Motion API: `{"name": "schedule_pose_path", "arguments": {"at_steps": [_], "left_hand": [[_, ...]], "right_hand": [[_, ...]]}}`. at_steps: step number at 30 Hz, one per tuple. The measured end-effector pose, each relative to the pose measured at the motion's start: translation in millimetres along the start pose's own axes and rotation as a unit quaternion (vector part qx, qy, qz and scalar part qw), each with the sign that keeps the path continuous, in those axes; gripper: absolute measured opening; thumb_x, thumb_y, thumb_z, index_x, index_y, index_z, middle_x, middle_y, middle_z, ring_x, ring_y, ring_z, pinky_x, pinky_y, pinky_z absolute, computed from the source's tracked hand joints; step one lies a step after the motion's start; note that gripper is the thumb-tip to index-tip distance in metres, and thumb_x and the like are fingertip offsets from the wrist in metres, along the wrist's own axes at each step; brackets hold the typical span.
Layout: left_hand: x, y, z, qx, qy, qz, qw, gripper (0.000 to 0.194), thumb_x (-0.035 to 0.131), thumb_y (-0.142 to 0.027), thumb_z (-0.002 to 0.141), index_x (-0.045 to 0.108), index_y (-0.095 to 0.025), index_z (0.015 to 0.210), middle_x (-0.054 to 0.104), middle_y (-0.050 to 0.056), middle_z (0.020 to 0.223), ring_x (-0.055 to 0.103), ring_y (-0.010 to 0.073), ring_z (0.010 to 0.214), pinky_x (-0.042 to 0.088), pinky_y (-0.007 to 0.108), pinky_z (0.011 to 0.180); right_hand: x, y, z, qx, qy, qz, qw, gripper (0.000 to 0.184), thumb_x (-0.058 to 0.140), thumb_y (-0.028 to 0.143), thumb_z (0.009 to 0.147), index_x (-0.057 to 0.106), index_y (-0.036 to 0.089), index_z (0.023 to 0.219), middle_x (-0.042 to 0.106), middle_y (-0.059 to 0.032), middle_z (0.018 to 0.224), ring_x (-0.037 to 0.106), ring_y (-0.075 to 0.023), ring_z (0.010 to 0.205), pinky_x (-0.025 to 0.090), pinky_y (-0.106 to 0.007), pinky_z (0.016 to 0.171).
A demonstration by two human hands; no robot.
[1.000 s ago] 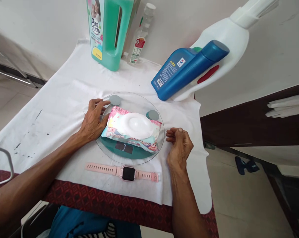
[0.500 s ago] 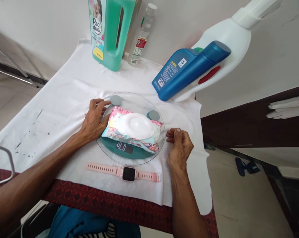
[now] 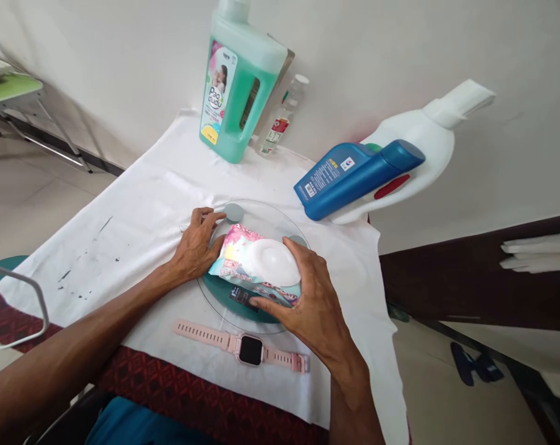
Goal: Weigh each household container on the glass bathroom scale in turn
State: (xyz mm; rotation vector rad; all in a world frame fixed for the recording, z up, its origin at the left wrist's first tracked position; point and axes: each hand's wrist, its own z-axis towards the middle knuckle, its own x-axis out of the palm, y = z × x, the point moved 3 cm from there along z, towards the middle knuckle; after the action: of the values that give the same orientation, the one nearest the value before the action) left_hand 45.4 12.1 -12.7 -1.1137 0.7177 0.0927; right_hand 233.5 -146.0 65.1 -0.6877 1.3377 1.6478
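Observation:
A pink and aqua pack of wet wipes [image 3: 243, 256] with a white oval lid lies on a round glass scale [image 3: 215, 303]. My right hand [image 3: 314, 296] is around the pack's right end, fingers behind it and thumb along its front. The thumb covers part of the scale's small display [image 3: 241, 295]. At the scale's left edge rests my left hand [image 3: 197, 247], its fingers apart and its thumb close by the pack's left end. A pink-strapped smartwatch [image 3: 251, 350] lies flat in front of the scale.
Behind stand a green detergent bottle [image 3: 256, 59] and a clear bottle [image 3: 280, 120]. A blue bottle [image 3: 354, 176] is in front of a white bottle [image 3: 440, 133] at the back right. White cloth [image 3: 136, 191] covers the table.
My right hand has moved left from beside the scale and closed around the pack's right end. My left hand keeps its place by the scale. The camera view has shifted.

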Motion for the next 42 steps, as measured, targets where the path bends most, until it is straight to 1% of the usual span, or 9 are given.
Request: {"name": "schedule_pose_path", "arguments": {"at_steps": [5, 9, 14, 19, 26, 31, 37, 40, 42], "left_hand": [[3.2, 2.6, -1.5, -0.003, -0.007, 0.007, 1.0, 0.045, 0.058, -0.025, 0.095, 0.055, -0.023, 0.14, 0.046, 0.016, 0.146, 0.07, 0.0271, 0.109, 0.062, 0.056, 0.097], [3.8, 3.2, -2.0, -0.004, -0.004, 0.004, 1.0, 0.045, 0.057, -0.028, 0.096, 0.055, -0.022, 0.14, 0.046, 0.017, 0.147, 0.069, 0.0288, 0.11, 0.06, 0.059, 0.099], [5.0, 4.3, -3.2, 0.0, -0.008, -0.015, 1.0, 0.044, 0.057, -0.032, 0.098, 0.055, -0.023, 0.141, 0.045, 0.017, 0.147, 0.069, 0.03, 0.111, 0.059, 0.06, 0.1], [4.7, 2.8, -4.0, -0.002, -0.009, -0.031, 0.999, 0.044, 0.056, -0.029, 0.098, 0.054, -0.024, 0.141, 0.045, 0.017, 0.147, 0.069, 0.0292, 0.111, 0.06, 0.057, 0.098], [4.8, -2.3, -4.0, -0.017, -0.013, -0.035, 0.999, 0.044, 0.054, -0.027, 0.098, 0.054, -0.021, 0.142, 0.045, 0.018, 0.146, 0.068, 0.0297, 0.109, 0.061, 0.057, 0.093], [6.1, -5.0, -3.4, -0.021, -0.027, -0.029, 0.999, 0.042, 0.053, -0.024, 0.099, 0.055, -0.019, 0.14, 0.047, 0.018, 0.144, 0.067, 0.0286, 0.109, 0.061, 0.054, 0.094], [7.6, -1.3, -3.3, -0.008, -0.033, -0.027, 0.999, 0.041, 0.053, -0.027, 0.099, 0.055, -0.021, 0.14, 0.047, 0.016, 0.145, 0.068, 0.029, 0.112, 0.061, 0.052, 0.096], [7.9, 0.9, -3.1, -0.007, -0.032, -0.028, 0.999, 0.041, 0.052, -0.03, 0.1, 0.055, -0.021, 0.14, 0.045, 0.016, 0.147, 0.069, 0.0291, 0.111, 0.061, 0.054, 0.096], [7.9, 1.5, -2.8, -0.011, -0.027, -0.024, 0.999, 0.042, 0.052, -0.033, 0.1, 0.056, -0.021, 0.141, 0.045, 0.017, 0.148, 0.069, 0.03, 0.112, 0.061, 0.055, 0.097]], "right_hand": [[9.8, -9.5, 6.1, 0.01, -0.037, -0.015, 0.999, 0.076, 0.084, 0.062, 0.079, 0.055, 0.029, 0.141, 0.067, -0.0111, 0.128, 0.064, -0.0343, 0.118, 0.058, -0.054, 0.096], [5.6, -13.8, 2.9, 0.092, -0.074, 0.039, 0.992, 0.068, 0.089, 0.068, 0.066, 0.063, 0.027, 0.114, 0.07, -0.0049, 0.107, 0.067, -0.0275, 0.096, 0.059, -0.042, 0.081], [-12.2, -16.7, 19.5, 0.193, -0.122, 0.11, 0.967, 0.068, 0.092, 0.065, 0.059, 0.065, 0.025, 0.108, 0.07, -0.0014, 0.092, 0.065, -0.024, 0.081, 0.054, -0.036, 0.069], [-17.1, -25.6, 86.1, 0.179, -0.208, 0.042, 0.961, 0.072, 0.091, 0.064, 0.056, 0.064, 0.024, 0.11, 0.07, -0.0073, 0.11, 0.065, -0.0303, 0.102, 0.052, -0.044, 0.088], [39.2, -64.0, 197.6, 0.254, -0.245, 0.007, 0.936, 0.069, 0.086, 0.045, 0.062, 0.058, 0.017, 0.119, 0.066, -0.0188, 0.127, 0.058, -0.0379, 0.123, 0.042, -0.053, 0.111], [74.7, -72.4, 243.5, 0.278, -0.234, 0.013, 0.932, 0.061, 0.076, 0.039, 0.074, 0.054, 0.014, 0.125, 0.059, -0.0251, 0.134, 0.053, -0.0416, 0.131, 0.04, -0.056, 0.114], [86.2, -65.3, 240.1, 0.237, -0.179, 0.015, 0.955, 0.069, 0.073, 0.048, 0.082, 0.052, 0.007, 0.134, 0.056, -0.0284, 0.139, 0.05, -0.0398, 0.137, 0.038, -0.053, 0.118], [65.5, -60.5, 215.8, 0.17, -0.187, -0.002, 0.968, 0.07, 0.071, 0.056, 0.086, 0.053, 0.01, 0.135, 0.057, -0.0244, 0.139, 0.049, -0.0363, 0.139, 0.035, -0.054, 0.121], [40.5, -59.3, 190.5, 0.093, -0.25, -0.038, 0.963, 0.065, 0.064, 0.061, 0.091, 0.052, 0.016, 0.136, 0.055, -0.02, 0.143, 0.047, -0.0335, 0.141, 0.035, -0.056, 0.121]]}}
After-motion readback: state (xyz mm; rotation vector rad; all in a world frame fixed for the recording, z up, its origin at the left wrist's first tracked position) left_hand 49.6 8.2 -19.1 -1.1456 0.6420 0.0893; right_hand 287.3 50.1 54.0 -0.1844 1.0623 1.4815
